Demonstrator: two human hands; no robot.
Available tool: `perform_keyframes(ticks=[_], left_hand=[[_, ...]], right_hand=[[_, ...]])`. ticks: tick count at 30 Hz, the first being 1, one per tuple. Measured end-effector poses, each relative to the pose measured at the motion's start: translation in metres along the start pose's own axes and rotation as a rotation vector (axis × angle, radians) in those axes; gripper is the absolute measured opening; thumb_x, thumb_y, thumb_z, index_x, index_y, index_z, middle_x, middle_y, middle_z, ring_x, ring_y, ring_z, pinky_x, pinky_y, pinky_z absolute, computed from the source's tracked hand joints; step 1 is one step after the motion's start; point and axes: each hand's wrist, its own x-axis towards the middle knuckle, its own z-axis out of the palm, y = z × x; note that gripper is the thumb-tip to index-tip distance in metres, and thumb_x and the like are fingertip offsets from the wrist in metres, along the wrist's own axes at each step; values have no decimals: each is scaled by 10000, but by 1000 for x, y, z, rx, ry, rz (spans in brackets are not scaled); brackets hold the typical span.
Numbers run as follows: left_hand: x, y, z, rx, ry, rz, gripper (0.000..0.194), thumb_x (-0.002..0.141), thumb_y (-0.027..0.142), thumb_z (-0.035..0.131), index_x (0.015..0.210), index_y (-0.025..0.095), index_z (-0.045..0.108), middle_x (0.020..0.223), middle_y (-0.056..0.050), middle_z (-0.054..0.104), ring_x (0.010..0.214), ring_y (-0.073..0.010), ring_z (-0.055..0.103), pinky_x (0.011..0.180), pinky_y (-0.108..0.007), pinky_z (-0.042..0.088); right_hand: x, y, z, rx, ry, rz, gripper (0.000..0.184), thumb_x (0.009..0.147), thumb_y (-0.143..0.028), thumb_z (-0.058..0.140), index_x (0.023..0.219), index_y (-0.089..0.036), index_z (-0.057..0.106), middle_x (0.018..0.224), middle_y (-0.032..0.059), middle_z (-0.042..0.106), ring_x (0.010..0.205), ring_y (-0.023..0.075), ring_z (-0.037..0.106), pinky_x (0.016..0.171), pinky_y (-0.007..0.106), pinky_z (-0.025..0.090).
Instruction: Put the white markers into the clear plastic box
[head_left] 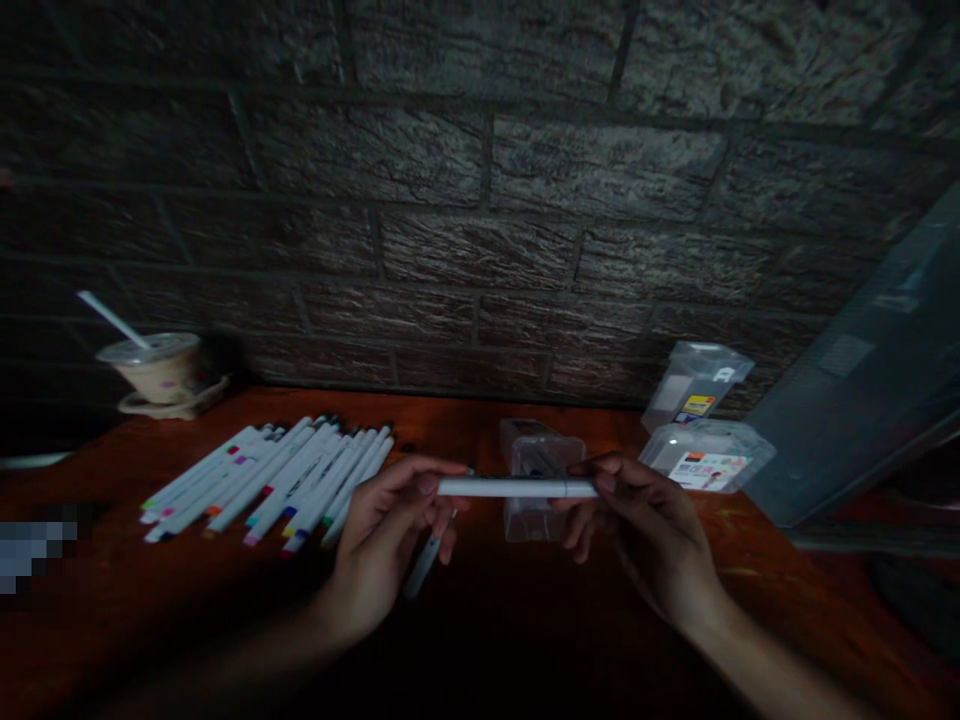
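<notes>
Both hands hold one white marker pen (516,487) level above the reddish-brown table (780,580). My left hand (390,535) pinches its left end between thumb and fingers. My right hand (645,525) grips the right end. A second pen (424,562) hangs down from my left hand's lower fingers. Just behind the held pen stands a small clear plastic box (541,460). To the left, a row of several white markers with coloured ends (270,480) lies on the table.
Two clear lidded boxes with labels (705,440) sit at the right, beside a large leaning translucent plastic case (870,380). A lidded cup with a straw (156,368) stands at the back left. A dark brick wall (480,200) rises behind the table.
</notes>
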Motion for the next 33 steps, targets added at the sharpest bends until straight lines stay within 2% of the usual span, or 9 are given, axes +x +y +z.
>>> perform_keyframes(ticks=[5, 12, 23, 27, 33], left_hand=[[-1, 2, 1, -16, 5, 30, 214, 894, 312, 726, 982, 139, 815, 742, -103, 766, 528, -140, 578, 423, -234, 525], [1, 2, -1, -54, -18, 46, 241, 934, 309, 671, 1005, 129, 815, 723, -97, 741, 526, -139, 567, 419, -233, 517], [-2, 3, 0, -97, -44, 60, 292, 944, 321, 683, 1070, 93, 816, 728, -126, 750, 538, -139, 553, 418, -227, 520], [-1, 1, 1, -60, -31, 64, 286, 946, 339, 705, 1098, 119, 808, 746, -108, 749, 522, -126, 541, 402, -221, 514], [-1, -4, 0, 92, 10, 61, 303, 978, 385, 684, 1156, 161, 782, 772, -71, 739, 501, -109, 554, 419, -225, 525]], right_hand=[[1, -1, 2, 39, -6, 10, 155, 948, -341, 725, 938, -190, 756, 822, 91, 829, 524, 185, 728, 481, 270, 599], [1, -4, 4, 24, 5, 57, 225, 935, -407, 723, 964, -184, 730, 815, 105, 827, 497, 194, 715, 461, 297, 595], [2, -2, 2, 67, -1, 73, 247, 942, -421, 729, 975, -177, 747, 844, 120, 841, 516, 200, 740, 446, 266, 595], [3, -1, 1, 33, 12, 21, 245, 979, -392, 700, 1045, -169, 780, 865, 120, 840, 549, 190, 743, 457, 253, 596], [5, 2, -3, -124, 68, -97, 196, 980, -348, 719, 947, -178, 811, 756, 74, 813, 521, 133, 705, 496, 208, 592]])
